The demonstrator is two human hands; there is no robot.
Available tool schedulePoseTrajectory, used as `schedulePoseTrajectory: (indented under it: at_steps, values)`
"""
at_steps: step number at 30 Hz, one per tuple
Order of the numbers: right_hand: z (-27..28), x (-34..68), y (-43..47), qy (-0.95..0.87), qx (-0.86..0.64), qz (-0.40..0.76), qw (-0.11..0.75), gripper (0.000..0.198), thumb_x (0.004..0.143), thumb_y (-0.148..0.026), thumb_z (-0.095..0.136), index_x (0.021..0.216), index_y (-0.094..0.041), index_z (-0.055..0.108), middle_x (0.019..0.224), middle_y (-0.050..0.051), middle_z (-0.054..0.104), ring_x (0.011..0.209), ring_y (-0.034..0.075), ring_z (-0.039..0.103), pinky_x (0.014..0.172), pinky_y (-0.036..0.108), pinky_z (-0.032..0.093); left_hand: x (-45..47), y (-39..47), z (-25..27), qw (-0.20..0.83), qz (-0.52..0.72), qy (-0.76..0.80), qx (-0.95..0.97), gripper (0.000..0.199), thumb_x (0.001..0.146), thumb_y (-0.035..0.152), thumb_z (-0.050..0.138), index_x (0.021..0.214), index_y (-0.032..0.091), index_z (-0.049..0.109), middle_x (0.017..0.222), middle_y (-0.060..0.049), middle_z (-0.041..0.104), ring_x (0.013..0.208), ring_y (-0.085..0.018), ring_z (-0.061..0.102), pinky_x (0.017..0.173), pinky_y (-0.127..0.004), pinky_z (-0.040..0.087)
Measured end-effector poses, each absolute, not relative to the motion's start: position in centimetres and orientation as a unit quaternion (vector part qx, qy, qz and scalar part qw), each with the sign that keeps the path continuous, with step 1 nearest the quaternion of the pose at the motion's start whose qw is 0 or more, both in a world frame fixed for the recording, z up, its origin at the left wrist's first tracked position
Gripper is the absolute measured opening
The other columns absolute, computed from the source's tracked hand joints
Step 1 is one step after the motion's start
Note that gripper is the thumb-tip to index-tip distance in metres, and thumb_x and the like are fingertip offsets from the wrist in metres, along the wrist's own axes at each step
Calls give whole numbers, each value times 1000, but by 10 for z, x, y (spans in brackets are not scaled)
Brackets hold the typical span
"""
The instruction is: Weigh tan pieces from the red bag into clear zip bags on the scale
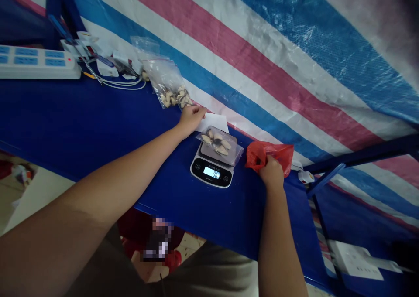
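A kitchen scale (212, 171) with a lit display stands on the blue table. On its pan lies a clear zip bag (216, 142) of pale, dark-edged dried slices. My left hand (191, 119) is beyond it to the left, fingers curled together by a white paper (214, 121); what they hold, if anything, is hidden. Just past that hand, another clear zip bag (168, 81) has similar slices in its lower end. To the scale's right, my right hand (271, 171) reaches into the mouth of a red plastic bag (284, 155), which hides its fingertips.
A white power strip (39, 63) lies at the far left, with plugs and white cables (122, 85) beside it. The striped tarp (262, 70) rises behind the blue table (98, 114). A blue frame bar (366, 153) and a plug (306, 177) are at the right.
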State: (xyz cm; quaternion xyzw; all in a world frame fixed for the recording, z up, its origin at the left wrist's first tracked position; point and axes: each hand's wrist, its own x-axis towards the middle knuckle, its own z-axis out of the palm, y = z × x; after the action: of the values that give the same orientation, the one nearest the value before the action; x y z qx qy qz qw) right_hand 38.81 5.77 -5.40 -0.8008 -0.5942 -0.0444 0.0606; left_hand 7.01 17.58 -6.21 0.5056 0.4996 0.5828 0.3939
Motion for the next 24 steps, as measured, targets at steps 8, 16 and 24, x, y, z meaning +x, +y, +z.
schedulePoseTrajectory:
  at_steps: [8,16,24]
  values:
    - [-54,391,59,-548,-829,-50,99,35,98,-29,41,116,-10,66,94,19,70,83,28,67,77,37,45,70,176,-62,390,584,499,507,31,81,31,60,53,18,55,43,3,42,49,-11,37,50,-27,25]
    - [-43,389,53,-509,-820,-40,259,28,89,-39,53,90,-16,68,83,13,70,81,26,65,78,37,48,71,179,-65,392,584,498,508,29,80,31,59,54,18,56,45,3,44,50,-11,39,50,-27,26]
    - [-31,391,57,-270,-553,328,717,37,63,-15,60,99,-24,55,79,-5,60,72,11,64,66,24,54,71,179,-66,380,582,503,514,30,80,32,59,54,18,56,45,3,44,51,-12,41,51,-27,27]
